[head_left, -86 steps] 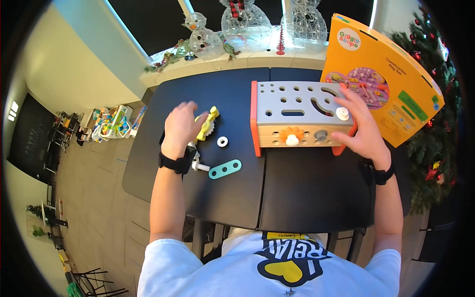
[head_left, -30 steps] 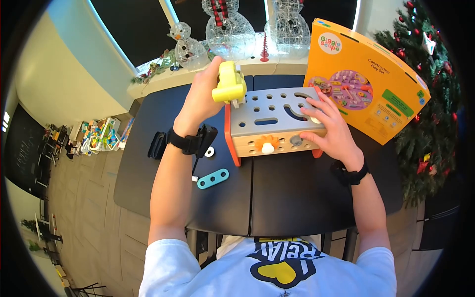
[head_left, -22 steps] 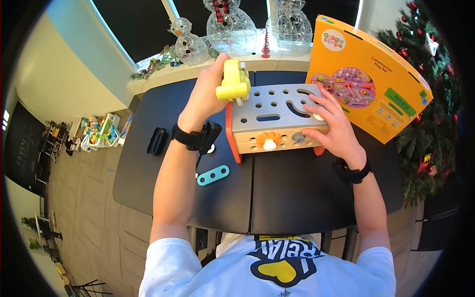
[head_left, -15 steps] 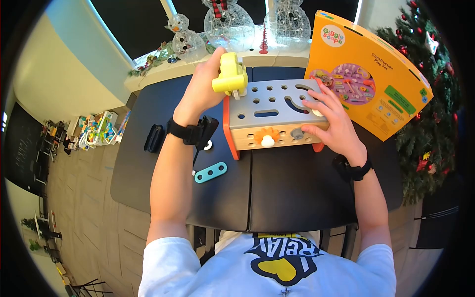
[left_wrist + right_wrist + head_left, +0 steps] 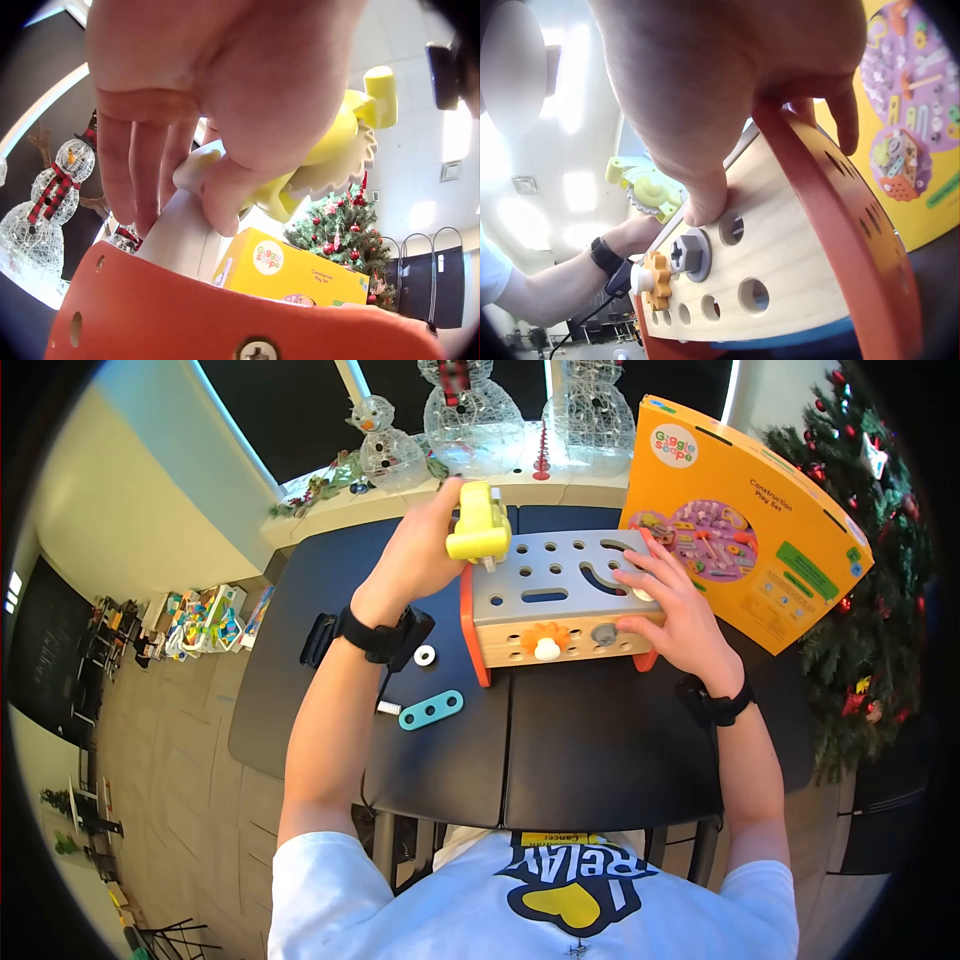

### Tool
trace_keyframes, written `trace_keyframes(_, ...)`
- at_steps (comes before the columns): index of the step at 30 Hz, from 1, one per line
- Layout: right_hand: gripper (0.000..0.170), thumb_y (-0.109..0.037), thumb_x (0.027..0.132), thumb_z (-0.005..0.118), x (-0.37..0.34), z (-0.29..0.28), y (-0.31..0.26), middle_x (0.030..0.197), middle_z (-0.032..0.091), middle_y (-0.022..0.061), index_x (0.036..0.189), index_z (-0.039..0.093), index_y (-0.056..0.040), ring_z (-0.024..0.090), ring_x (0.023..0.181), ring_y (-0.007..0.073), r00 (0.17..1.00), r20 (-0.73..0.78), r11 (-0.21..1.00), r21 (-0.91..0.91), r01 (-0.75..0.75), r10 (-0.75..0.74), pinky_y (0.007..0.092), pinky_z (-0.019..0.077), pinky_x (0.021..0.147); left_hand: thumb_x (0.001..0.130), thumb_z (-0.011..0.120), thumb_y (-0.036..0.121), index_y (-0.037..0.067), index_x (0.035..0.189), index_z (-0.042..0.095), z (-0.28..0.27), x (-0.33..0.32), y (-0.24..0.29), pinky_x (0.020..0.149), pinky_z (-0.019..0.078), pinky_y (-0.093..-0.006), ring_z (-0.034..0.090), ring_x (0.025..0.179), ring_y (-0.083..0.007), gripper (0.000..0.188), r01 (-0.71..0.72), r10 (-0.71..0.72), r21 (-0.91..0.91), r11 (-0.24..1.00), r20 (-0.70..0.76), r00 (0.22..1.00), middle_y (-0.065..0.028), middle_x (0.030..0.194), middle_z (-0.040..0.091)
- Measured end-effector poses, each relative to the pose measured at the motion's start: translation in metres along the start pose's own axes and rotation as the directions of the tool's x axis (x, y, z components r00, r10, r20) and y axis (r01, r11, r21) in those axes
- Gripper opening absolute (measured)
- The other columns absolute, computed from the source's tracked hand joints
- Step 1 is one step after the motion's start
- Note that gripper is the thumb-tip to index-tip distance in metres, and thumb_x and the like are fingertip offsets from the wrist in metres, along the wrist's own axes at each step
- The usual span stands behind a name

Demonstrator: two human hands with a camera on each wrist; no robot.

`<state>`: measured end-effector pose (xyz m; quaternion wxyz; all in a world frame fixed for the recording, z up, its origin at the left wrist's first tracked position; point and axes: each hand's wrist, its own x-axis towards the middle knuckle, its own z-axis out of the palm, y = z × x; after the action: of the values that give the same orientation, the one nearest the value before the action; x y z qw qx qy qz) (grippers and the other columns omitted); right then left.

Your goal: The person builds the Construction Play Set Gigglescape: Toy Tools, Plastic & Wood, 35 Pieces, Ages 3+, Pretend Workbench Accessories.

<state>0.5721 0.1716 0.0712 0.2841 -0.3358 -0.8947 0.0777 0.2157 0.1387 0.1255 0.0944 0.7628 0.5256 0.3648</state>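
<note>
My left hand (image 5: 415,550) holds a yellow toy circular saw (image 5: 478,530) over the left end of a toy workbench (image 5: 575,592). The saw's grey toothed blade (image 5: 330,174) shows in the left wrist view, with thumb and fingers bent around a pale part of the toy. The workbench has a grey top full of holes and slots, a wooden front and red ends. My right hand (image 5: 685,622) grips its right end, thumb on the wooden front, fingers over the top. An orange gear (image 5: 658,281) and a grey bolt (image 5: 686,255) sit in the front.
On the table's left lie a white ring (image 5: 417,660), a teal three-hole strip (image 5: 441,707), a white screw (image 5: 388,708) and a black object (image 5: 317,640). A large orange box (image 5: 740,470) stands behind the workbench at right, beside a decorated tree (image 5: 850,660).
My left hand has picked up the toy saw from the table and carried it right to the workbench's left end. My right hand has settled on the right end. Lately both hands stay nearly still.
</note>
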Motion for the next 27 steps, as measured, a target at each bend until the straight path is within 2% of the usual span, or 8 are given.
trace_keyframes(2, 0.054, -0.03, 0.086, 0.085, 0.0, -0.001, 0.004, 0.154, 0.056, 0.0084, 0.134, 0.069, -0.0143, 0.032, 0.157, 0.034, 1.0, 0.007, 1.0, 0.012, -0.002, 0.002, 0.0481, 0.0376, 0.123, 0.09, 0.076, 0.007, 0.004, 0.146, 0.054, -0.001, -0.018, -0.001, 0.095, 0.0558, -0.0408, 0.073, 0.112, -0.0338, 0.06, -0.039, 0.039, 0.001, 0.999, -0.059, 0.998, -0.0166, 0.122, 0.073)
trace_keyframes(5, 0.054, -0.027, 0.085, 0.085, -0.001, -0.003, 0.012, 0.155, 0.055, 0.0076, 0.135, 0.069, -0.0139, 0.032, 0.157, 0.034, 0.999, 0.012, 0.999, 0.024, 0.03, -0.03, 0.0477, 0.0361, 0.124, 0.094, 0.075, 0.01, 0.004, 0.144, 0.057, -0.014, -0.051, -0.02, 0.095, 0.0561, -0.0396, 0.073, 0.111, -0.0295, 0.053, 0.05, -0.044, 0.058, 0.997, -0.1, 0.994, -0.0161, 0.121, 0.074)
trace_keyframes(9, 0.055, -0.022, 0.082, 0.086, -0.002, -0.009, 0.011, 0.154, 0.056, 0.0078, 0.133, 0.069, -0.0125, 0.033, 0.157, 0.034, 1.0, 0.03, 0.999, 0.039, 0.008, -0.009, 0.0477, 0.0348, 0.124, 0.094, 0.078, 0.018, 0.002, 0.127, 0.068, -0.04, -0.101, -0.036, 0.095, 0.0566, -0.0397, 0.073, 0.108, -0.0278, 0.038, 0.359, -0.384, 0.167, 0.918, 0.156, 0.91, -0.0156, 0.118, 0.074)
trace_keyframes(12, 0.055, -0.018, 0.08, 0.088, -0.004, -0.011, 0.014, 0.153, 0.057, 0.0086, 0.132, 0.07, -0.0119, 0.035, 0.156, 0.0347, 0.999, 0.02, 0.998, 0.064, 0.028, -0.029, 0.0483, 0.0344, 0.124, 0.088, 0.084, 0.019, 0.001, 0.12, 0.07, -0.048, -0.14, -0.05, 0.093, 0.0566, -0.041, 0.071, 0.105, -0.03, 0.039, 0.286, -0.377, 0.288, 0.914, 0.344, 0.86, -0.014, 0.11, 0.073)
trace_keyframes(15, 0.055, -0.016, 0.078, 0.088, -0.004, -0.012, 0.02, 0.152, 0.057, 0.0093, 0.13, 0.07, -0.0114, 0.036, 0.156, 0.0354, 0.998, 0.018, 0.994, 0.098, 0.05, -0.052, 0.0486, 0.034, 0.124, 0.08, 0.089, 0.018, 0.003, 0.119, 0.07, -0.046, -0.169, -0.057, 0.091, 0.0562, -0.0416, 0.07, 0.102, -0.0316, 0.046, 0.264, -0.386, 0.317, 0.911, 0.426, 0.818, -0.0137, 0.105, 0.07)
trace_keyframes(19, 0.054, -0.011, 0.077, 0.086, -0.004, -0.014, 0.027, 0.153, 0.057, 0.0102, 0.129, 0.071, -0.0107, 0.036, 0.156, 0.037, 0.995, 0.028, 0.985, 0.152, 0.087, -0.092, 0.0499, 0.0331, 0.124, 0.078, 0.086, 0.009, 0.003, 0.105, 0.072, -0.039, -0.185, -0.067, 0.085, 0.0564, -0.0408, 0.069, 0.094, -0.0305, 0.032, 0.274, -0.418, 0.354, 0.894, 0.44, 0.795, -0.0131, 0.1, 0.07)
trace_keyframes(25, 0.052, -0.011, 0.077, 0.083, -0.004, -0.017, 0.038, 0.153, 0.057, 0.0118, 0.127, 0.072, -0.0102, 0.034, 0.156, 0.0402, 0.989, 0.056, 0.964, 0.241, 0.117, -0.134, 0.0536, 0.0299, 0.125, 0.083, 0.079, 0.006, 0.001, 0.093, 0.069, -0.03, -0.176, -0.073, 0.079, 0.0561, -0.0421, 0.068, 0.089, -0.0336, 0.014, 0.188, -0.314, 0.345, 0.919, 0.356, 0.88, -0.0147, 0.094, 0.068)
trace_keyframes(27, 0.05, -0.015, 0.078, 0.081, -0.005, -0.016, 0.041, 0.153, 0.057, 0.012, 0.127, 0.072, -0.0096, 0.033, 0.157, 0.0405, 0.99, 0.055, 0.963, 0.245, 0.113, -0.13, 0.0541, 0.0285, 0.126, 0.087, 0.078, 0.007, 0.002, 0.093, 0.069, -0.024, -0.164, -0.063, 0.077, 0.0566, -0.0405, 0.068, 0.086, -0.0314, 0.013, 0.158, -0.214, 0.235, 0.959, 0.236, 0.948, -0.0132, 0.094, 0.066)
